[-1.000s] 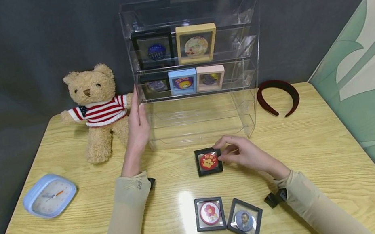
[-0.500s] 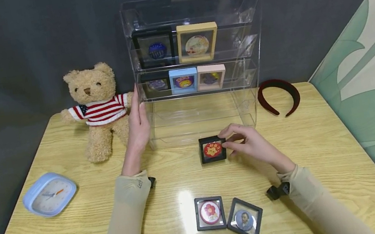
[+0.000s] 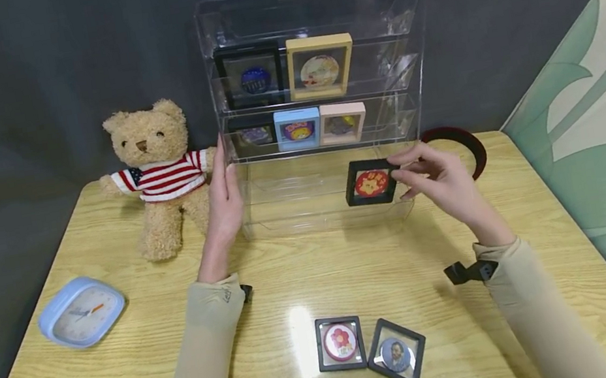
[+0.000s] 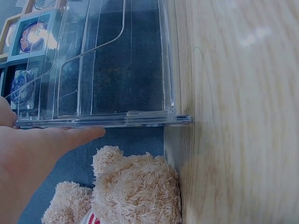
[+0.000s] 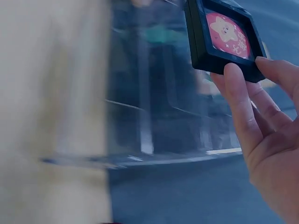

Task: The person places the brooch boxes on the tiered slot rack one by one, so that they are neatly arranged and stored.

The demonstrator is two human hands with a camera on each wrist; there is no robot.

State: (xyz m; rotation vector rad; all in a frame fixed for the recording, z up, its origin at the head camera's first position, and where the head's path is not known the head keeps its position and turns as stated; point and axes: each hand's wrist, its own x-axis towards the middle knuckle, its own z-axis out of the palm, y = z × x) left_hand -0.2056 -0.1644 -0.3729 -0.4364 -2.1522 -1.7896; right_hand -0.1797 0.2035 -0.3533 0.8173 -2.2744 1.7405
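Note:
My right hand [image 3: 441, 180] pinches the right edge of a small black display frame [image 3: 370, 182] holding a red round badge with a yellow star. The frame is raised in front of the lower tier of a clear acrylic display rack [image 3: 320, 219]. In the right wrist view, thumb and fingers grip the black frame [image 5: 224, 37] by one side. With straight fingers, my left hand [image 3: 223, 195] lies flat along the rack's left side; the left wrist view shows this hand [image 4: 37, 149] against the clear side panel [image 4: 140, 119].
Framed badges stand on the rack's upper tiers, including a yellow frame [image 3: 317, 41] and a blue frame [image 3: 298, 130]. A teddy bear [image 3: 158, 179] sits left, above a blue clock [image 3: 81, 313]. A headband [image 3: 469, 146] lies right. Flower-badge [image 3: 340, 343] and portrait-badge [image 3: 397, 354] frames lie in front.
My right hand has lifted the black frame off the table area and carried it up and right toward the rack's lower tier. The left hand stays at the rack's side.

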